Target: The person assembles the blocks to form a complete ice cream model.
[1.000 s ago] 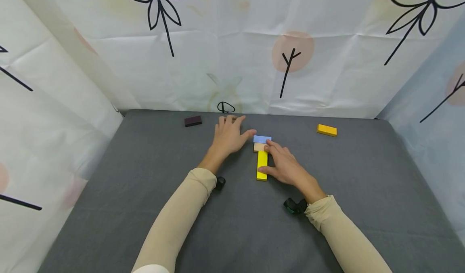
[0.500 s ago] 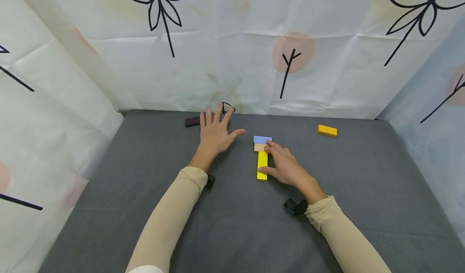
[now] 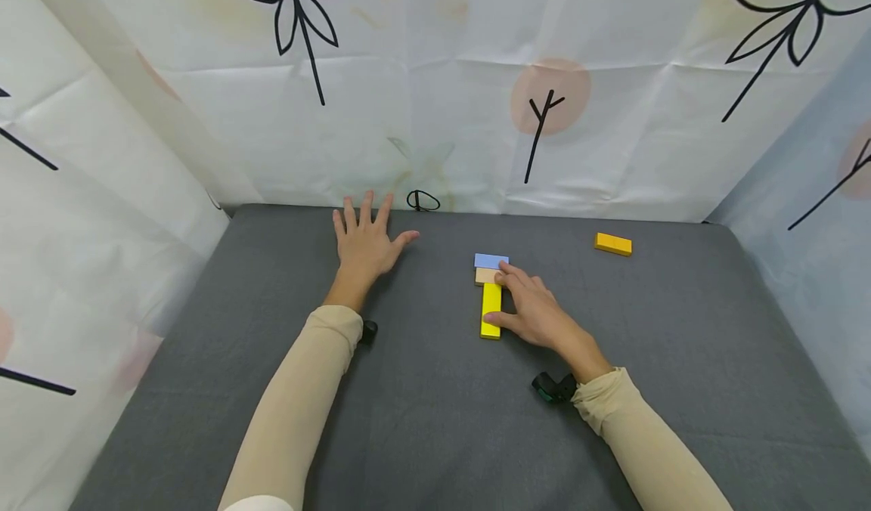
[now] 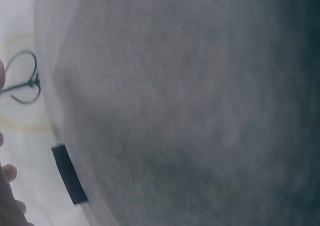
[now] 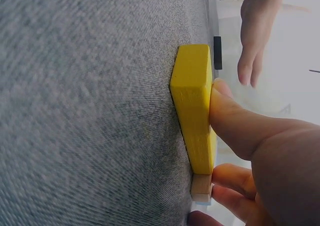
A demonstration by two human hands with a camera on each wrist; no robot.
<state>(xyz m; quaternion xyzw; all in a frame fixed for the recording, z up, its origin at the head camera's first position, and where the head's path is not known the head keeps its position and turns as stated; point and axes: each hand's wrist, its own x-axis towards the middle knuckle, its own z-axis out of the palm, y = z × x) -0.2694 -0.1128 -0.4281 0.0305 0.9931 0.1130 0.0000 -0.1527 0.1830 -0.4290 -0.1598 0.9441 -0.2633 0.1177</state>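
Observation:
My left hand (image 3: pixel 365 246) hovers near the table's back edge with its fingers spread, holding nothing. In the head view it covers the dark block, but the left wrist view shows that dark block (image 4: pixel 70 175) lying by the edge. My right hand (image 3: pixel 540 316) rests on a row of blocks: the thumb presses the top of a long yellow block (image 3: pixel 491 299), and the fingers touch a tan block (image 3: pixel 485 276). Beyond the tan block lies a light blue block (image 3: pixel 491 261). The right hand partly hides the tan block.
An orange-yellow block (image 3: pixel 613 244) lies at the back right of the grey-covered table (image 3: pixel 435 420). White patterned cloth (image 3: pixel 463 140) stands as a wall behind the table and at both sides.
My left hand has moved left, away from the blue block, spreading its fingers and coming over the dark block. The right hand and the row of blocks stay in place.

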